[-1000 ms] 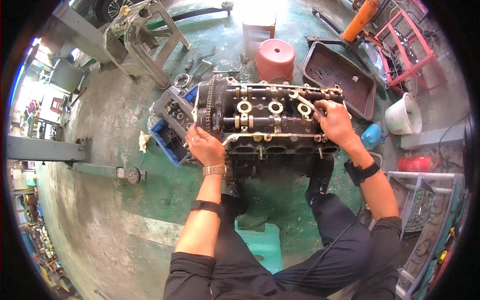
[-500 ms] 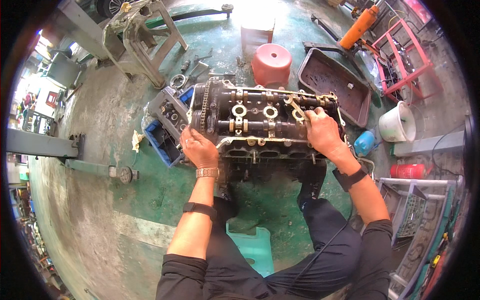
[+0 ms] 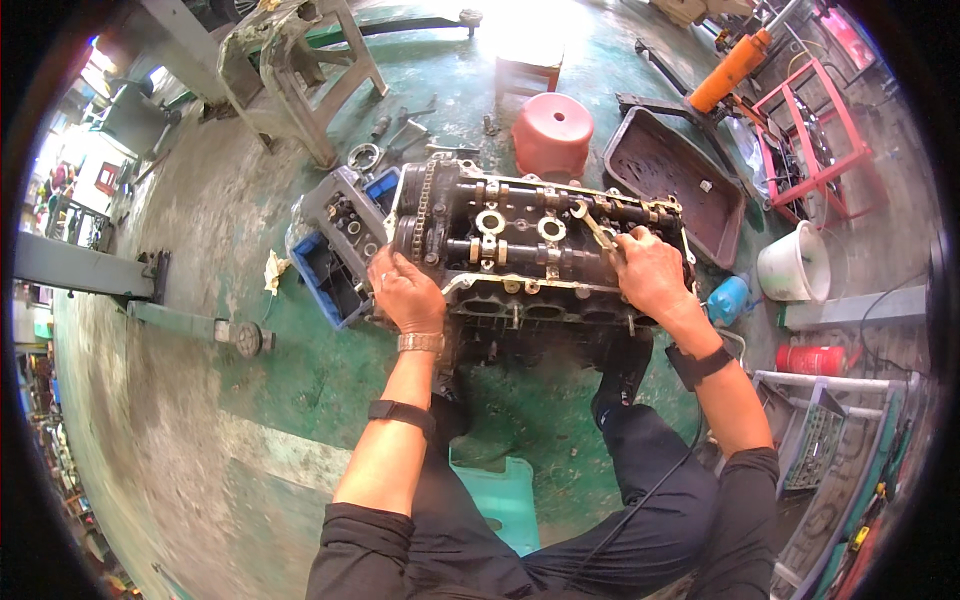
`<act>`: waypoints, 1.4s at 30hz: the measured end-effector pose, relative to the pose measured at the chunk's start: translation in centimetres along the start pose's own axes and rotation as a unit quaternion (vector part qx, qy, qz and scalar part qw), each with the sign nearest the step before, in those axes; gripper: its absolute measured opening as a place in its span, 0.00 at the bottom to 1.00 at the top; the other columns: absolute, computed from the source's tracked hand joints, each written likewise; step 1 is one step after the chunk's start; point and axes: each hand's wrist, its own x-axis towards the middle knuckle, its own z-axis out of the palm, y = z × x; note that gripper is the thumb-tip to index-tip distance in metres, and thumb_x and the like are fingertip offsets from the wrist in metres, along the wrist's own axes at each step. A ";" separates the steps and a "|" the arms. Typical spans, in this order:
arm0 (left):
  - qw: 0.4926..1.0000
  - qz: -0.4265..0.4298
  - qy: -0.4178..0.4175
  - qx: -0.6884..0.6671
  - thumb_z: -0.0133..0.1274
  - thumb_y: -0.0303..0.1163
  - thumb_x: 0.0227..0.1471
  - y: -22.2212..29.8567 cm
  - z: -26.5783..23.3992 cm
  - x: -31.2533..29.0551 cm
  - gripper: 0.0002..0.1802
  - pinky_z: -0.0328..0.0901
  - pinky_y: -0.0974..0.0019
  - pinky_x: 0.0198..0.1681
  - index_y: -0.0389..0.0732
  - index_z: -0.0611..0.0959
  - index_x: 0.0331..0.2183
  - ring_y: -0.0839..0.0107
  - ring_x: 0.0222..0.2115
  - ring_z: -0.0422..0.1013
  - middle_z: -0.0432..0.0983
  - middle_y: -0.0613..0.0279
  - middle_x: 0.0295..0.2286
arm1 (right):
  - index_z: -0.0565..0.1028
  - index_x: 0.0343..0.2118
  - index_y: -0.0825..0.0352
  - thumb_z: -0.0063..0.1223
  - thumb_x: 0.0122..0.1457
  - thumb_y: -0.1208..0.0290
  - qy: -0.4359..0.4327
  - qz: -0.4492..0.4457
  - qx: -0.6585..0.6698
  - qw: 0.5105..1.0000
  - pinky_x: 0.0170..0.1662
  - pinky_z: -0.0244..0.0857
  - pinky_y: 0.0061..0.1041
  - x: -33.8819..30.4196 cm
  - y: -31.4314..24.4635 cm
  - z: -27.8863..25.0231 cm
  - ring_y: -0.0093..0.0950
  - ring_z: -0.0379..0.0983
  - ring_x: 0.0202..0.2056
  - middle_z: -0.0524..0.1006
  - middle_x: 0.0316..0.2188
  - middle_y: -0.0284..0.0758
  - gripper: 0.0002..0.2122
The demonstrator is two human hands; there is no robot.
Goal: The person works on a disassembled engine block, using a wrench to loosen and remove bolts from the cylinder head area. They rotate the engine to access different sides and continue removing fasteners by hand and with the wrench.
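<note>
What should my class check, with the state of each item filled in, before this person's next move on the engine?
1. Wrench held in the right hand: ok, the fingers are closed around it.
2. Wrench head seated on a bolt: cannot tell, too small to see.
3. Left hand clear of the chain: ok, it is at that end of the engine but apart from the chain.
4. Left hand gripping firmly: cannot tell, its fingertips are partly hidden.
5. Wrists free of jewellery: not ok, a metal band circles the left wrist.
6. Gloves on: not ok, both hands are bare.
</note>
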 end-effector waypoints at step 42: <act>0.997 -0.017 0.001 -0.070 0.45 0.24 0.52 0.8 -0.1 0.0 0.11 0.61 0.48 0.48 0.31 0.75 0.38 0.44 0.42 0.66 0.73 0.43 0.37 | 0.75 0.30 0.73 0.59 0.52 0.76 0.022 -0.201 0.248 0.947 0.36 0.67 0.35 5.2 -19.0 1.2 0.44 0.75 0.32 0.77 0.29 0.47 0.07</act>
